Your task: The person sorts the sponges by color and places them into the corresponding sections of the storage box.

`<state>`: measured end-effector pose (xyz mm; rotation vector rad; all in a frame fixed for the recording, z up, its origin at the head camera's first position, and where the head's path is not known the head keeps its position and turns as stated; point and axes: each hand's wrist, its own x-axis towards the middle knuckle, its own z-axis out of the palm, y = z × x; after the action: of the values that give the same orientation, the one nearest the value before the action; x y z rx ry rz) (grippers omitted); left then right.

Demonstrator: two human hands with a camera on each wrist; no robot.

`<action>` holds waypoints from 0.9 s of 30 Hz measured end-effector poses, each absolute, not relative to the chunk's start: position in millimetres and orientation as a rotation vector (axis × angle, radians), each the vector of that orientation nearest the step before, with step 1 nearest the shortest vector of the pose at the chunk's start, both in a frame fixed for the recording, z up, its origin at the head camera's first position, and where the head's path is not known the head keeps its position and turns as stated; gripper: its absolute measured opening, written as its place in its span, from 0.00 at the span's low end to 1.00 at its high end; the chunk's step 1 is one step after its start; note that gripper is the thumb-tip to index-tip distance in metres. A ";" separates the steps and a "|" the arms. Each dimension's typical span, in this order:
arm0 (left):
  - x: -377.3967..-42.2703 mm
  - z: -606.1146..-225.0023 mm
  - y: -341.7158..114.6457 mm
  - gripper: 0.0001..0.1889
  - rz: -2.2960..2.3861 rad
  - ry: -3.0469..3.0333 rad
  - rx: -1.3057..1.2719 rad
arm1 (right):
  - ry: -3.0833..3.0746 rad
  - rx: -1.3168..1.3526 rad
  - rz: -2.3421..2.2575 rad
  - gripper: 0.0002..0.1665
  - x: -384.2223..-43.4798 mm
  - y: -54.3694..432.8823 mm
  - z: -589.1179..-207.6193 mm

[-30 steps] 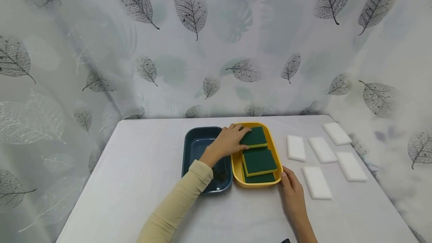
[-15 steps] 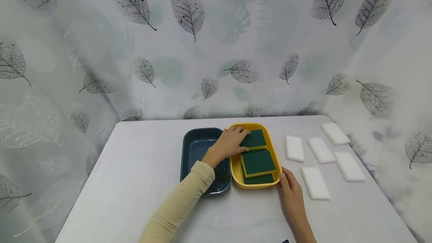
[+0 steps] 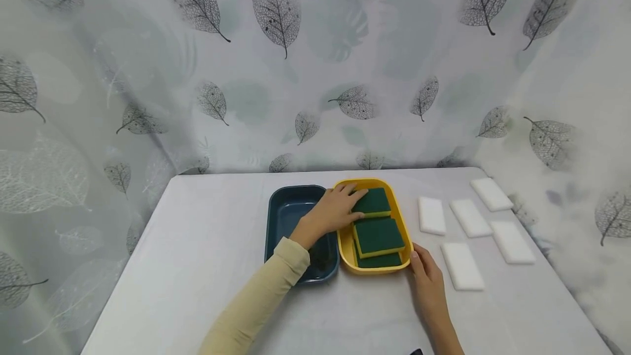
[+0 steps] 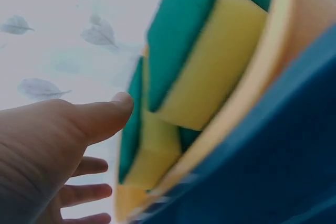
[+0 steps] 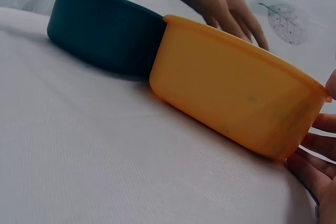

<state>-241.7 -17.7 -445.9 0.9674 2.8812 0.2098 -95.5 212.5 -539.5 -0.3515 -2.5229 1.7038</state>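
Green-and-yellow scrub sponges lie in a yellow basin (image 3: 405, 229). My left hand (image 3: 331, 210) is over the basin's left side, beside the far sponge (image 3: 374, 201). In the left wrist view, its thumb overlaps a sponge's green edge and its fingers are extended, spread and not wrapped round a sponge; contact is unclear. A middle sponge (image 3: 378, 236) sits partly on top of a lower sponge (image 3: 382, 261). My right hand (image 3: 430, 284) holds the basin's near right corner, thumb at the rim and fingers against the outer wall, seen in the right wrist view.
A dark blue basin (image 3: 277, 223) stands against the yellow basin's left side, below my left forearm. Several white rectangular pads (image 3: 462, 266) lie apart on the right of the white table (image 3: 197, 245). Leaf-patterned curtains (image 3: 305, 70) hang behind.
The head view shifts slightly. Both hands, the sponges and the basins keep nearly the same places.
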 end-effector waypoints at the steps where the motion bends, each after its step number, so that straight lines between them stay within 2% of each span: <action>1: -239.3 -442.9 -19.5 0.35 0.216 2.884 0.964 | -2.521 -0.355 1.706 0.34 -95.7 212.3 -539.8; 13: -204.3 -425.2 -57.0 0.33 0.361 3.006 0.883 | -2.559 -0.407 1.767 0.37 -95.1 214.0 -532.2; 23: -162.3 -432.2 -112.5 0.31 0.655 3.146 0.590 | -2.633 -0.313 1.744 0.35 -92.8 226.2 -520.7; 27: -153.8 -441.5 -130.9 0.30 0.722 3.244 0.463 | -2.655 -0.231 1.706 0.31 -90.6 232.0 -513.3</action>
<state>-153.8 -130.9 -441.5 0.4625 3.2436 0.7218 -90.6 232.0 -513.3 -0.2314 -2.6551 1.7065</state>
